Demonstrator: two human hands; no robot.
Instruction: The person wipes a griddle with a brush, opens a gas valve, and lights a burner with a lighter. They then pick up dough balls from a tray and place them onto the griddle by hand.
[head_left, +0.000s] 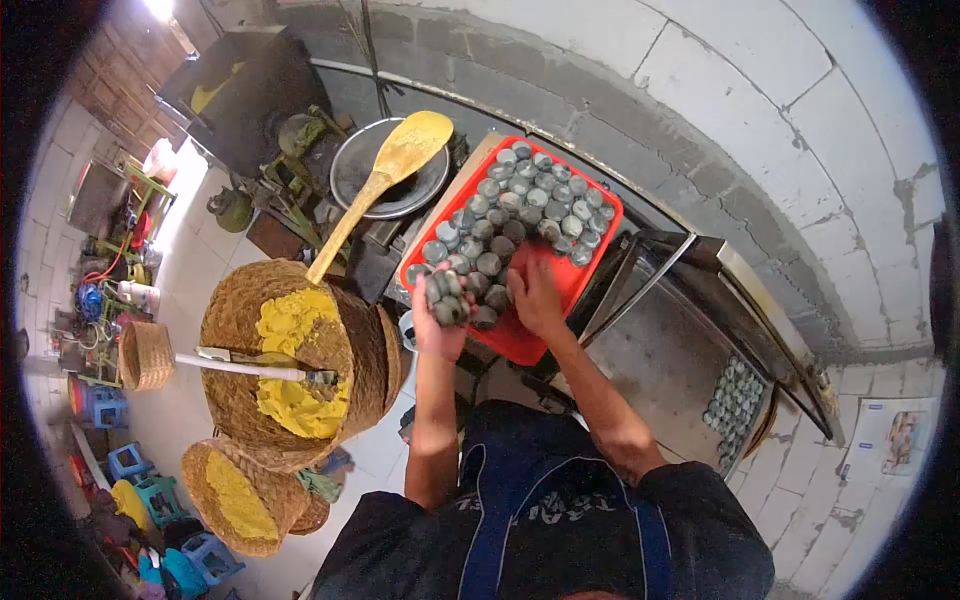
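Note:
Many round grey-green pieces point(537, 197) lie in a red tray point(605, 222), close together over its upper part and middle. My left hand point(440, 325), at the tray's lower left edge, is turned up and cupped round several of these pieces. My right hand point(537, 292) reaches into the tray's lower middle, its fingers bent against the pieces there; whether it grips one is hidden. Bare red bottom shows beside my right hand.
Left of the tray, a wooden paddle point(400, 150) rests across a metal bowl point(345, 165). Woven baskets point(225, 310) hold yellow material. At right, a metal tray point(655, 370) bears more round pieces. A block wall point(720, 110) curves behind.

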